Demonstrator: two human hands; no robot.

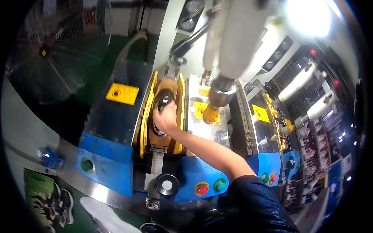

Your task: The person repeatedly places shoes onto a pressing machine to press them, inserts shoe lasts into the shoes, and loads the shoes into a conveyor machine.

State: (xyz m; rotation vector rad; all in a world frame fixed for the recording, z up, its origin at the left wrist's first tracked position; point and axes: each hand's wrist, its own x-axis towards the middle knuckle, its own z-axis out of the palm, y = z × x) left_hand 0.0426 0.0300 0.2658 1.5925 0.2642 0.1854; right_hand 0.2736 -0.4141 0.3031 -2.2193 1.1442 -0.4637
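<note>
A dark shoe (164, 98) with a pale sole edge sits in the brown bed (168, 84) of a pressing machine, between two upright yellow side pads (180, 116). My right hand (166, 118) reaches in from the lower right and grips the shoe around its middle. The fingers wrap over its far side, so part of the shoe is hidden beneath them. My left hand does not appear.
Right of my hand hangs a pressing arm with a yellow tip (211, 114). Red (202, 190) and green (219, 185) buttons sit on the blue front panel, near a round black knob (167, 184). Several shoes (64, 206) stand lower left; a large fan (50, 50) is upper left.
</note>
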